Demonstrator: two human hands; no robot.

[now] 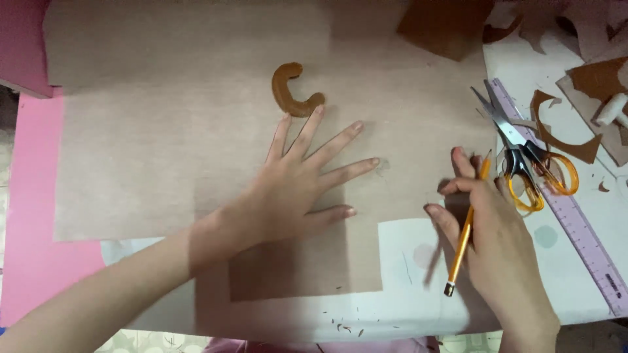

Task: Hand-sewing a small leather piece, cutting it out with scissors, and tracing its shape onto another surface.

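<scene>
Head view, surface: a white table (pixel 405 307) is lying under everything, and a large sheet of brown paper (pixel 170 131) is covering most of it, from 9 o'clock through the centre to about 2 o'clock.
Head view, room: a pink board (pixel 29 222) is showing along the 9 o'clock edge, under the brown sheet; patterned floor is peeking in at 7 o'clock.
Left hand: the left hand (pixel 297 180) is pressing flat on the brown paper at the centre, fingers spread wide apart and gripping nothing.
Curved piece: a brown C-shaped cutout (pixel 288 91) is lying on the paper at 12 o'clock from that hand, its lower end touching or just beside the tip of the longest finger.
Right hand: the right hand (pixel 487 225) is hovering at 4 o'clock, fingers closed around an orange pencil (pixel 466 225), which is slanting with its blunt end toward 6 o'clock.
Scissors: orange-handled scissors (pixel 523 157) are lying just beside the right hand at 2 o'clock, blades together and pointing toward 11 o'clock.
Ruler: a lilac ruler (pixel 575 225) is running under the scissors from 1 o'clock to 4 o'clock.
Clutter: brown paper offcuts (pixel 569 144) are sitting at 2 o'clock, and tiny paper scraps (pixel 347 323) are dotting the table edge at 6 o'clock.
</scene>
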